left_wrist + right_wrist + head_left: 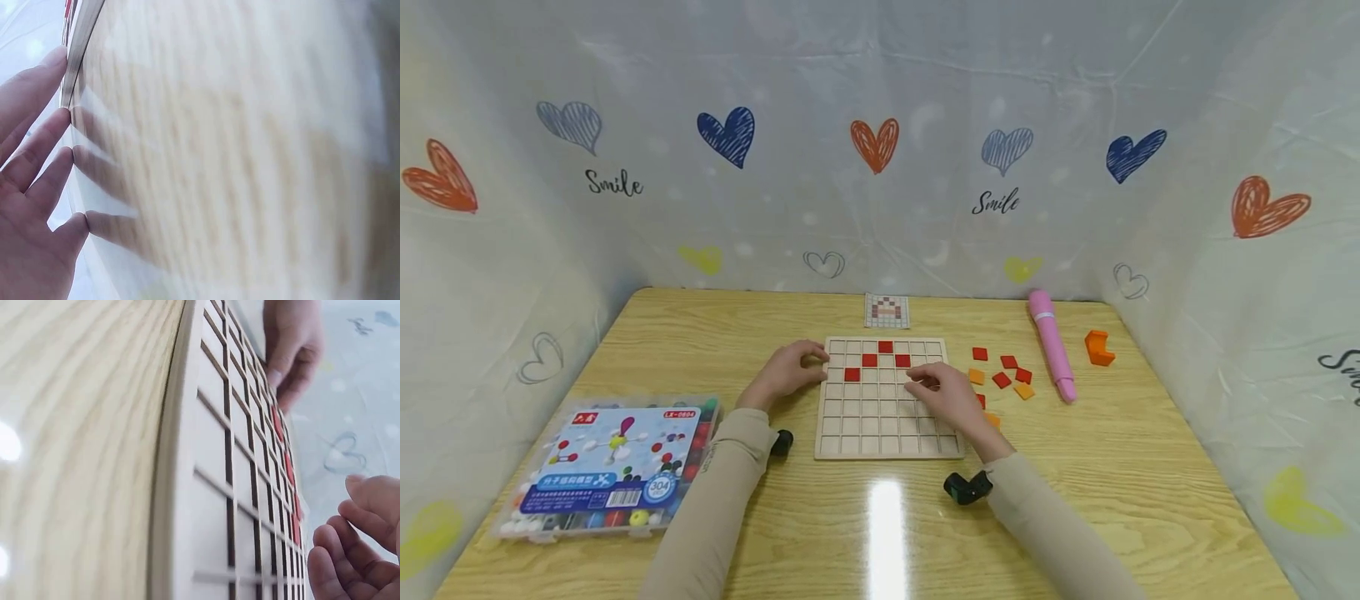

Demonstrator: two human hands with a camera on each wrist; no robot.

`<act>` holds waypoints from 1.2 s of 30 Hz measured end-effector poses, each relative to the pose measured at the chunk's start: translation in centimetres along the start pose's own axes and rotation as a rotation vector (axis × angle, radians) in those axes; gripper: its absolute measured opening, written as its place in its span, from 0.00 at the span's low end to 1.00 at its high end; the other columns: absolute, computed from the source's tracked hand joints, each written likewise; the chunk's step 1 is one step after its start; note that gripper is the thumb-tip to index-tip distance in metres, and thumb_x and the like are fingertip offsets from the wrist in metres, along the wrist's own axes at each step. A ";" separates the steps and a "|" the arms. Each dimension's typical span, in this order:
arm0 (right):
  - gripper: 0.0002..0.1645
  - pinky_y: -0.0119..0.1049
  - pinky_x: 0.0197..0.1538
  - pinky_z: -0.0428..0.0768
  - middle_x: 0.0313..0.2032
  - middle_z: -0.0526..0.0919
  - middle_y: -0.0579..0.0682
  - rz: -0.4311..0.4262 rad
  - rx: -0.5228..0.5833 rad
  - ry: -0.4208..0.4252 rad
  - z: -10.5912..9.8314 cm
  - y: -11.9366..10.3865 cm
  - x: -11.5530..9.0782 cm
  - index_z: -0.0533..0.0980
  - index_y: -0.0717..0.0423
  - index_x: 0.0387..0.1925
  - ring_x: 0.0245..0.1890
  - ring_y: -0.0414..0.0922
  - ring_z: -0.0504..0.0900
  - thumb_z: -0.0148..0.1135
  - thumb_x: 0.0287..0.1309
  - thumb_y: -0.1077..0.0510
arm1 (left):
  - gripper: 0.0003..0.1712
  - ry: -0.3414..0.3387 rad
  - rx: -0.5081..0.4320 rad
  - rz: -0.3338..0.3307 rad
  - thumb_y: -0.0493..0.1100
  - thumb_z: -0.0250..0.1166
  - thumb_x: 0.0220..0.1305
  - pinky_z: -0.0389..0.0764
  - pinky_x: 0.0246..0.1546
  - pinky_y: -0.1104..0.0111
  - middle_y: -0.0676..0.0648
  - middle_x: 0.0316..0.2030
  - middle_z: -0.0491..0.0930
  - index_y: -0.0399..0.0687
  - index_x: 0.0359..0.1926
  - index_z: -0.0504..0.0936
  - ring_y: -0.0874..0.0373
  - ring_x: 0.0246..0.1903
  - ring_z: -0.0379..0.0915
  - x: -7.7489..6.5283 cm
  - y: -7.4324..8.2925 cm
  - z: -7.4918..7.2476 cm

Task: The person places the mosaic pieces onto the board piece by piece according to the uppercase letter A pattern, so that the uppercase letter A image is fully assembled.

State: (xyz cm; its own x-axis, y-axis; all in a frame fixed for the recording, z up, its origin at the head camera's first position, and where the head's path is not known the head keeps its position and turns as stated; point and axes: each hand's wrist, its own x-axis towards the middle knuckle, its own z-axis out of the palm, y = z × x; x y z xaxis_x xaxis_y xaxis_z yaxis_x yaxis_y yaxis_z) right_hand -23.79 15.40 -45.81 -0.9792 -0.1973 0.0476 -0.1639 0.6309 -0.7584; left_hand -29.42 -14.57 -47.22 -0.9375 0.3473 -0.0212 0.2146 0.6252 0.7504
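A pale wooden grid board (pixel 880 425) lies flat on the table, with several red square tiles (pixel 886 347) set in its upper cells. At the board's left edge my left hand (pixel 786 372) rests its fingertips; the left wrist view shows those fingers (pixel 47 181) spread against the table and the board's side. My right hand (pixel 951 398) hovers over the board's right half, near the red tile (pixel 902 361). In the right wrist view its fingers (pixel 328 544) are loosely bent, thumb apart from most fingertips, and no tile shows between them.
Loose red tiles (pixel 1002 380) and orange tiles (pixel 1024 390) lie right of the board, some partly hidden by my right hand. A printed pattern card (pixel 887 311) lies behind the board. Farther right are a pink pen-like tube (pixel 1052 346) and an orange piece (pixel 1099 348). A boxed molecular model kit (pixel 613 458) sits left.
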 end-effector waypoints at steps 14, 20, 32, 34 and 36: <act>0.20 0.42 0.48 0.83 0.45 0.82 0.53 -0.021 -0.009 0.161 -3.1 4.8 -5.7 0.80 0.60 0.53 0.44 0.48 0.82 0.67 0.61 0.56 | 0.17 0.010 0.012 -0.002 0.38 0.67 0.63 0.58 0.69 0.47 0.36 0.64 0.70 0.37 0.52 0.81 0.38 0.67 0.58 -0.3 0.2 -0.1; 0.21 0.41 0.50 0.82 0.46 0.82 0.55 0.047 -0.012 0.171 -4.9 6.0 -6.6 0.79 0.60 0.55 0.46 0.50 0.81 0.65 0.63 0.54 | 0.17 0.012 0.011 -0.002 0.38 0.67 0.63 0.58 0.69 0.47 0.36 0.63 0.71 0.38 0.52 0.81 0.38 0.67 0.58 -0.3 0.2 -0.1; 0.29 0.47 0.52 0.81 0.51 0.81 0.60 0.124 -0.045 0.100 -6.2 7.8 -6.5 0.74 0.64 0.61 0.50 0.54 0.81 0.64 0.64 0.52 | 0.17 0.000 0.022 -0.007 0.39 0.67 0.63 0.57 0.70 0.47 0.37 0.64 0.70 0.38 0.52 0.81 0.38 0.68 0.58 -0.1 0.2 0.1; 0.30 0.47 0.53 0.81 0.52 0.81 0.61 0.121 -0.055 0.091 -6.2 7.9 -6.4 0.73 0.65 0.61 0.50 0.54 0.81 0.64 0.64 0.52 | 0.17 0.000 0.028 -0.004 0.39 0.67 0.64 0.57 0.70 0.47 0.37 0.64 0.70 0.38 0.52 0.81 0.38 0.68 0.58 -0.1 0.2 0.0; 0.30 0.47 0.53 0.81 0.52 0.81 0.61 0.115 -0.061 0.086 -6.2 7.8 -6.3 0.73 0.65 0.61 0.50 0.54 0.81 0.64 0.64 0.52 | 0.17 0.001 0.030 -0.003 0.39 0.67 0.64 0.57 0.70 0.48 0.37 0.64 0.70 0.39 0.52 0.81 0.38 0.68 0.58 0.0 0.3 0.0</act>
State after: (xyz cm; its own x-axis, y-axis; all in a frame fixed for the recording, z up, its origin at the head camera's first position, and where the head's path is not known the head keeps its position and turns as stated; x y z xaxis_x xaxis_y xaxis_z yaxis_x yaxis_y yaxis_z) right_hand -19.62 26.22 -48.01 -0.9981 -0.0579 0.0207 -0.0550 0.6906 -0.7211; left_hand -29.34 -14.40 -47.04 -0.9383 0.3451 -0.0226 0.2204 0.6471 0.7299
